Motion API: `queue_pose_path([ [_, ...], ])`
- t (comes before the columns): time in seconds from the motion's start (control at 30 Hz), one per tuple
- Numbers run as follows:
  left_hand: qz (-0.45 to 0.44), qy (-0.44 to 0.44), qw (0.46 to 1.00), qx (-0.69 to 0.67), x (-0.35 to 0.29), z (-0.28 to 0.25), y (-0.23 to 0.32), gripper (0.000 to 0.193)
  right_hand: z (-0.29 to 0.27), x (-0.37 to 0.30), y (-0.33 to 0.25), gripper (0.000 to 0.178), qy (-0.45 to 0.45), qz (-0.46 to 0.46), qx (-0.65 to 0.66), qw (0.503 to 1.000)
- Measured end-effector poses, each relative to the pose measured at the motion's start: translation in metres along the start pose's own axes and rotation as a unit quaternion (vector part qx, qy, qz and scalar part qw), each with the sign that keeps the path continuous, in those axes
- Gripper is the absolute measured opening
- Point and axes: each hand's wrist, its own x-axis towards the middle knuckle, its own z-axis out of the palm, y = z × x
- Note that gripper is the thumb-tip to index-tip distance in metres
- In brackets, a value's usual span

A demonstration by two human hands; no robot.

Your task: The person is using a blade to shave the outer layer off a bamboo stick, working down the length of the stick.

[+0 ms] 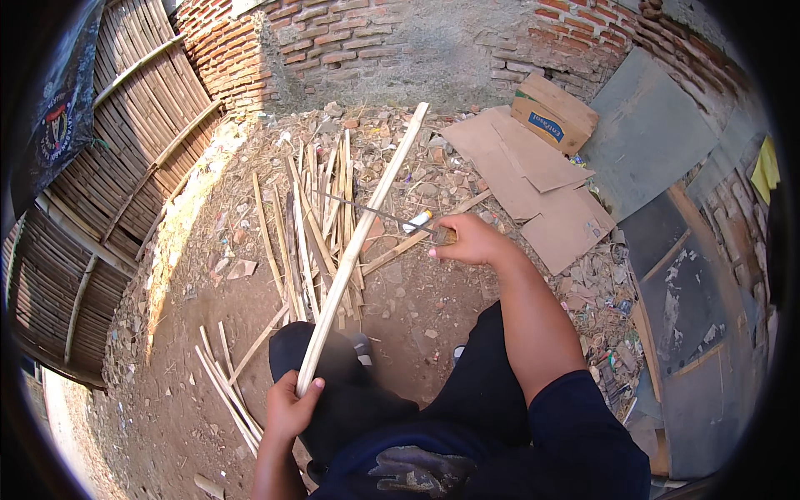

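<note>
My left hand (292, 406) is closed around the near end of a long pale bamboo strip (363, 231), beside my left knee. The strip slants up and away to the right, its far end raised over the rubble. In my right hand (468, 240) is the handle of a long thin-bladed knife (385, 215). Its narrow dark blade crosses the strip a little above the middle; whether the edge touches the wood I cannot tell. Beyond the blade, on the ground, lies a pile of bamboo strips (302, 221).
More cut strips (227, 392) lie to my left. A small white bottle (417, 222) rests near the knife. Flattened cardboard (567, 229) and a cardboard box (552, 117) are at the far right. A bamboo-slat wall (125, 142) stands left, a brick wall (333, 42) behind.
</note>
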Motion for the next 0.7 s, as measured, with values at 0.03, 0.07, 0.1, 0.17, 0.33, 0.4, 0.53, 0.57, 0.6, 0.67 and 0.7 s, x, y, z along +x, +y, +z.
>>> queue_pose_path([
  [0.03,0.009,0.005,1.000,-0.020,-0.002,0.000,-0.006,0.032,0.000,-0.002,-0.010,0.051,-0.002,-0.007,-0.002,1.000],
  [0.07,0.018,0.012,0.999,-0.038,-0.004,0.000,-0.011,0.032,0.002,-0.001,-0.021,0.050,-0.003,-0.016,-0.002,1.000],
  [0.1,0.019,0.020,0.999,-0.039,-0.007,-0.001,-0.014,0.032,0.007,0.000,-0.032,0.049,-0.006,-0.022,-0.001,1.000],
  [0.17,0.023,0.032,0.998,-0.047,-0.011,-0.001,-0.019,0.032,0.014,-0.002,-0.057,0.049,-0.011,-0.036,-0.032,0.999],
  [0.33,0.046,0.042,0.998,-0.028,-0.018,-0.006,-0.027,0.034,0.035,-0.006,-0.093,0.052,-0.008,-0.133,-0.113,0.985],
  [0.4,0.060,0.043,0.997,-0.019,-0.019,-0.008,-0.030,0.035,0.035,-0.009,-0.100,0.053,-0.009,-0.120,-0.125,0.985],
  [0.53,0.086,0.048,0.995,0.015,-0.019,-0.013,-0.038,0.037,0.033,-0.014,-0.109,0.048,0.013,-0.097,-0.167,0.981],
  [0.57,0.092,0.052,0.994,0.011,-0.019,-0.014,-0.041,0.038,0.034,-0.015,-0.109,0.048,0.020,-0.104,-0.163,0.981],
  [0.6,0.099,0.055,0.994,0.007,-0.019,-0.015,-0.044,0.039,0.036,-0.014,-0.106,0.048,0.026,-0.111,-0.159,0.981],
  [0.67,0.107,0.061,0.992,0.001,-0.018,-0.014,-0.046,0.040,0.038,-0.017,-0.102,0.048,0.035,-0.114,-0.154,0.981],
  [0.7,0.108,0.062,0.992,-0.001,-0.018,-0.012,-0.044,0.040,0.038,-0.018,-0.100,0.048,0.038,-0.111,-0.153,0.981],
])
